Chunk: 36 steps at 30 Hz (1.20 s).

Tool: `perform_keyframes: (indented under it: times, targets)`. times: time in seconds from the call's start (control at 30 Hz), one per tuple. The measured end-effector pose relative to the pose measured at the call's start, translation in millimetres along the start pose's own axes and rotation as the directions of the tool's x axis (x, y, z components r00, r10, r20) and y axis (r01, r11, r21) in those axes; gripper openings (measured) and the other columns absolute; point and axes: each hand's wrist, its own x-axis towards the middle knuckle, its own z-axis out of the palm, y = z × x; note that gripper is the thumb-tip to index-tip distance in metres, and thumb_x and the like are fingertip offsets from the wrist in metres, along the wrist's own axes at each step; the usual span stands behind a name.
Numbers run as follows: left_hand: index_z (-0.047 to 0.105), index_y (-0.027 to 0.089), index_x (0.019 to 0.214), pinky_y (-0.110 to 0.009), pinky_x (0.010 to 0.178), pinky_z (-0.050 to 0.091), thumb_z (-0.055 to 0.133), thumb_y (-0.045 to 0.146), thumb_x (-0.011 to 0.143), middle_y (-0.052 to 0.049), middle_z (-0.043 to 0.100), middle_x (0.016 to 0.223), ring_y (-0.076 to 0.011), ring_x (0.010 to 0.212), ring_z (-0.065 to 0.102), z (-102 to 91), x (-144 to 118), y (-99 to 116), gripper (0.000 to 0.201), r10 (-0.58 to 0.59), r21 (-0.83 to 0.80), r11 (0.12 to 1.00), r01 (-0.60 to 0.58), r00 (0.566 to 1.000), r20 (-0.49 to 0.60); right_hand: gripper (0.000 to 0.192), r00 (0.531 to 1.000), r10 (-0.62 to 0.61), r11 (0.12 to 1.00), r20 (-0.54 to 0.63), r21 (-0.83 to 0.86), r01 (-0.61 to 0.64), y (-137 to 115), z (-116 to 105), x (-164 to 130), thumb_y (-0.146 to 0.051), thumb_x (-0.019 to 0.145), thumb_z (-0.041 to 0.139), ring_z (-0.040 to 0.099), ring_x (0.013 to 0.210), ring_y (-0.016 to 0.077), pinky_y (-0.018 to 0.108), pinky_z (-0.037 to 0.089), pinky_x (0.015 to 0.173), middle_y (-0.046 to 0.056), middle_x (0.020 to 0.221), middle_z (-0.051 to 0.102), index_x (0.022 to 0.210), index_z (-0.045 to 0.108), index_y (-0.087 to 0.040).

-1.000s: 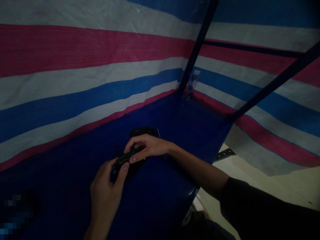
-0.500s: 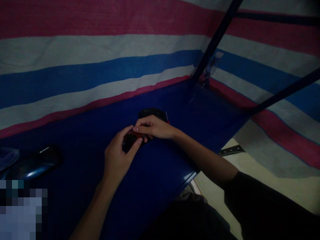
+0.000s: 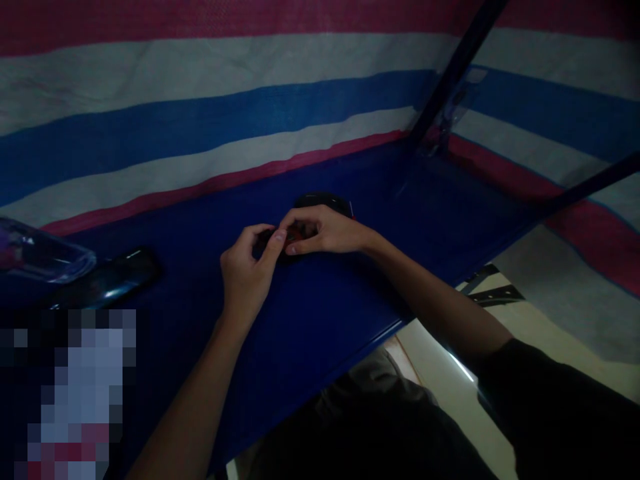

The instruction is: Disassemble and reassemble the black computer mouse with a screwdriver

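Both hands have slid up the blue table [image 3: 320, 320] toward the striped tarp; left hand [image 3: 247, 270] and right hand [image 3: 325, 230] now pinch one small dark-red object [image 3: 293, 235], just before the black round thing [image 3: 323, 200].

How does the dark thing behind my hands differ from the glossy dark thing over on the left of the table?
The rounded dark object lies right behind the right hand, partly hidden by it; the glossy dark object lies far left, untouched. The first looks matte and domed; the second is elongated and catches a highlight. Both rest on the blue table.
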Motion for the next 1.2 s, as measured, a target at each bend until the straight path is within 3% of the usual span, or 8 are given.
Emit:
perform_keyframes:
  times: [0.2,0.43,0.6,0.83,0.93,1.0,1.07,1.2]
  targets:
    - [0.064,0.019,0.102,-0.029,0.073,0.051,0.059,0.048,0.082,-0.004,0.071,0.092,-0.0171,0.081,0.066,-0.7,3,-5,0.036,0.008,-0.073,0.997,-0.004,0.999,0.050,0.025,1.000,-0.001,0.998,-0.021,0.063,0.002,-1,2,2,-0.036,0.089,0.055,0.056,0.068,0.0080,0.021,0.045,0.061,0.000,0.078,0.060,0.092,0.059,-0.011]
    - [0.057,0.022,0.124,-0.032,0.078,0.051,0.064,0.040,0.080,-0.005,0.069,0.106,-0.0187,0.089,0.065,7.9,4,-7,0.048,0.118,-0.036,0.993,-0.116,0.991,0.055,0.032,0.979,0.196,0.943,-0.052,0.284,-0.174,0,0,4,-0.045,0.088,0.054,0.050,0.045,0.0047,0.014,0.036,0.040,-0.004,0.056,0.055,0.078,0.053,-0.014]
    - [0.059,0.021,0.115,-0.031,0.075,0.051,0.070,0.038,0.075,-0.004,0.068,0.102,-0.0174,0.085,0.064,9.5,2,-4,0.044,0.208,-0.013,0.978,-0.207,0.976,0.066,0.029,0.960,0.278,0.873,-0.020,0.423,-0.244,5,2,5,-0.039,0.089,0.053,0.044,0.035,0.0036,0.012,0.028,0.031,-0.006,0.047,0.050,0.072,0.050,-0.015]
    - [0.063,0.019,0.089,-0.026,0.065,0.047,0.065,0.044,0.079,0.000,0.068,0.080,-0.0135,0.069,0.062,5.4,3,-2,0.027,0.067,-0.034,0.997,-0.068,0.997,-0.031,0.027,0.989,0.091,0.939,-0.118,0.342,-0.045,5,8,6,-0.039,0.086,0.061,0.053,0.046,0.0037,0.013,0.035,0.035,-0.006,0.067,0.057,0.097,0.055,-0.015]
    - [0.063,0.019,0.078,-0.025,0.060,0.045,0.057,0.047,0.084,0.001,0.066,0.070,-0.0123,0.062,0.060,4.8,5,-3,0.029,0.007,-0.060,0.998,-0.009,0.999,-0.035,0.022,0.993,0.067,0.945,-0.100,0.325,-0.031,4,10,7,-0.034,0.087,0.060,0.055,0.047,0.0026,0.012,0.035,0.037,-0.002,0.074,0.062,0.090,0.057,-0.013]
    - [0.063,0.019,0.074,-0.024,0.058,0.043,0.054,0.050,0.086,0.001,0.064,0.066,-0.0121,0.060,0.058,6.8,7,-3,0.034,-0.006,-0.064,0.998,0.004,0.999,-0.037,0.022,0.987,0.099,0.945,-0.128,0.323,-0.053,6,11,9,-0.032,0.089,0.057,0.053,0.042,0.0024,0.013,0.036,0.037,-0.003,0.065,0.062,0.082,0.056,-0.012]
    - [0.063,0.019,0.078,-0.025,0.060,0.044,0.053,0.051,0.086,0.000,0.065,0.069,-0.0125,0.063,0.059,11.3,10,-3,0.034,-0.003,-0.101,0.995,-0.002,0.999,-0.041,0.024,0.973,0.164,0.931,-0.164,0.351,-0.098,8,12,11,-0.033,0.091,0.054,0.051,0.037,0.0033,0.013,0.034,0.035,-0.004,0.056,0.060,0.077,0.054,-0.013]
    - [0.060,0.021,0.108,-0.026,0.064,0.048,0.059,0.049,0.082,0.000,0.067,0.082,-0.0133,0.069,0.063,22.2,16,-4,0.038,0.030,-0.184,0.982,-0.034,0.999,-0.026,0.026,0.930,0.285,0.864,-0.233,0.482,-0.144,13,11,13,-0.034,0.091,0.052,0.049,0.032,0.0039,0.013,0.026,0.029,-0.004,0.051,0.059,0.074,0.051,-0.015]
